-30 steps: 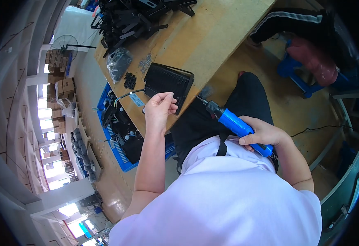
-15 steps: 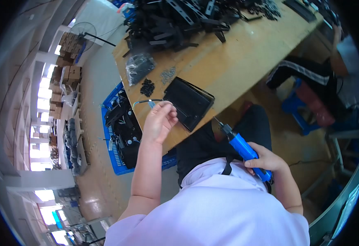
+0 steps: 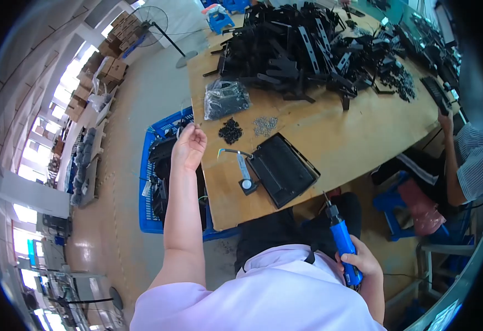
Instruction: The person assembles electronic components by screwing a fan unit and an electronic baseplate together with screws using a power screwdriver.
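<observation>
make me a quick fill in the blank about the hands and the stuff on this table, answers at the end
The electric screwdriver in the right hand points ____ from the wearer's torso.
The left hand is raised near the ____ plastic crate.
On the table, beside small silvery parts, lies a pile of small ____ parts.

Missing words: away; blue; black.

From my feed: bright windows (image 3: 69, 78) run in a row down the left, blown out white, room tilted by the wide lens. Pale beam (image 3: 43, 193) cuts across lower left. Floor (image 3: 134, 160) is tan, greyer near the pole fan (image 3: 167, 38), glare patch low down. Cardboard boxes (image 3: 113, 70) stacked on the window side. I see a wood-toned worktop (image 3: 357, 143), blue stool (image 3: 386, 205) at right.
</observation>
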